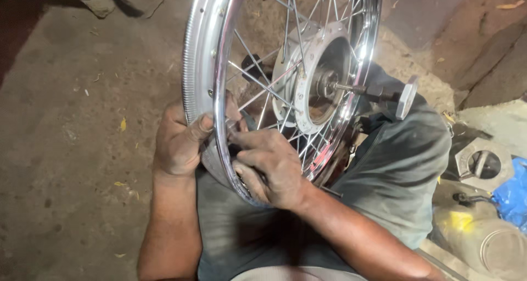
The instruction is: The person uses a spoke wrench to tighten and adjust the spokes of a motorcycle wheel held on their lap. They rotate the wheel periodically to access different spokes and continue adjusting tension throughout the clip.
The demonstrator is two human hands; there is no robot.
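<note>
A chrome spoked wheel rim (200, 50) stands upright on my lap, its hub (318, 78) and axle bolt (384, 91) pointing right. My left hand (178, 144) grips the rim's lower edge, thumb pressed on the chrome. My right hand (272, 168) reaches between the spokes (263, 86) at the inside of the rim, fingers closed on something small at a spoke end; what it holds is hidden by the fingers.
My grey trousers (395, 166) fill the lower middle. At the right lie a metal bracket part (483, 163), a blue plastic bag (513, 196) and a pale container (488, 242). Dusty concrete floor (71, 122) spreads to the left.
</note>
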